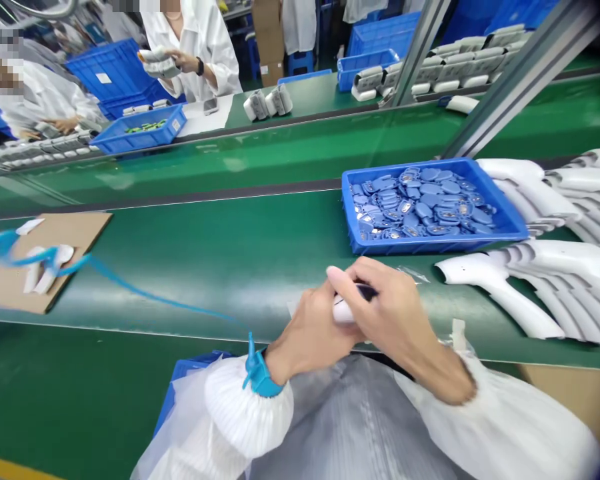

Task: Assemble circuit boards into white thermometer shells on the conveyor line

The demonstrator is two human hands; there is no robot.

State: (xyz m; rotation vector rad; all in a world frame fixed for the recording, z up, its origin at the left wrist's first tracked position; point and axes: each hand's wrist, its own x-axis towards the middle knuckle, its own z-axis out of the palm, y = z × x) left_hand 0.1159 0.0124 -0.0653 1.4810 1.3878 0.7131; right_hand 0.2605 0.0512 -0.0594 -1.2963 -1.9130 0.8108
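A worker's hands meet over a green-topped desk [195, 267] on a factory line, closing on a small white plastic part [344, 312] with a dark edge. The right hand [390, 313] arches over the part, its fingers pressed together and pinching it from above. The left hand [310, 327] comes up from below and appears to grip it too, though its fingers are largely hidden. The part sits just in front of the worker's chest, near the desk's near edge.

A blue wrist strap [260, 377] circles the left wrist, its blue cord [150, 293] trailing left across the desk. To the right, white pistol-shaped plastic housings [500, 297] lie in overlapping rows. Beyond the hands, a blue tray [435, 244] holds a heap of small blue parts [420, 203], many of them, so much of that stock is unused. On a cardboard sheet [45, 263] at left lie a few white pieces [47, 270].

On a far desk, a row of white units [440, 73] stands beside blue crates [115, 73], while a co-worker [195, 47] holds white pieces.
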